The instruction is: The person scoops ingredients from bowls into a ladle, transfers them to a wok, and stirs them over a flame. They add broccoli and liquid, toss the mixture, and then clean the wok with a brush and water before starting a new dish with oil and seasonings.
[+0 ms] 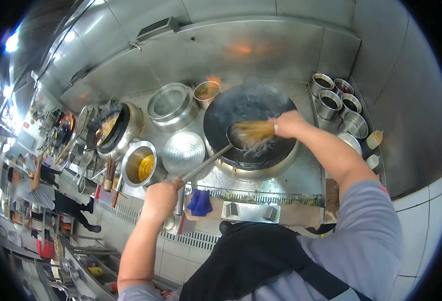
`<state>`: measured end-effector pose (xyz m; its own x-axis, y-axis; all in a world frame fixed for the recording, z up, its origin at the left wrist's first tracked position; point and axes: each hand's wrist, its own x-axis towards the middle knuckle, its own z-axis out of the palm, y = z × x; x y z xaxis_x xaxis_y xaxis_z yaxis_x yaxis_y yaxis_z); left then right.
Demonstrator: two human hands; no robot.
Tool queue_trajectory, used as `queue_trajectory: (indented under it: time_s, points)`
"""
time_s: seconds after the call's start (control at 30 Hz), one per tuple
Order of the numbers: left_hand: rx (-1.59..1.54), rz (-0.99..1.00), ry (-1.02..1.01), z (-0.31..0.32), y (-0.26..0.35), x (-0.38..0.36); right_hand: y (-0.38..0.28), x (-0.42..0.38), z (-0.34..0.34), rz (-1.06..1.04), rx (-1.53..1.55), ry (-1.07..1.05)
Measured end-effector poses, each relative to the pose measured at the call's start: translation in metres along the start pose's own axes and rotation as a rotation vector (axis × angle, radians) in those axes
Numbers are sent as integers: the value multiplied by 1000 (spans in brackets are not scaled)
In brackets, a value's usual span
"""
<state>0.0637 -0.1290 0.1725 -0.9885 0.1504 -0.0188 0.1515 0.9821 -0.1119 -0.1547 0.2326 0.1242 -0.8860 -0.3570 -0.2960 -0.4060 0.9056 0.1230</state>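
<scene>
My left hand (161, 199) is closed round the long handle of a metal ladle (215, 156), whose bowl is over the large black wok (251, 100). My right hand (287, 124) is closed on a bundle-like bamboo brush (255, 131), its bristles meeting the ladle bowl above the wok. Steam or water blurs the spot under the bristles. Left of the wok lies a round perforated strainer (183, 151), with a metal pot of yellow oil (145, 168) beside it.
Several metal cups of dark sauce (327, 103) and squeeze bottles (375, 139) line the right side. A lidded pot (169, 106) and a small pot (207, 91) stand behind. A blue cloth (200, 202) lies at the front edge. Another person (40, 193) stands far left, near another wok (111, 128).
</scene>
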Motion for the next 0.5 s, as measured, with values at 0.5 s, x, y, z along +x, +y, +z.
queue_trajectory:
  time_s: [0.5]
  points:
    - [-394,-618,75,179,-12,-45,14,-49,15,104,622,460]
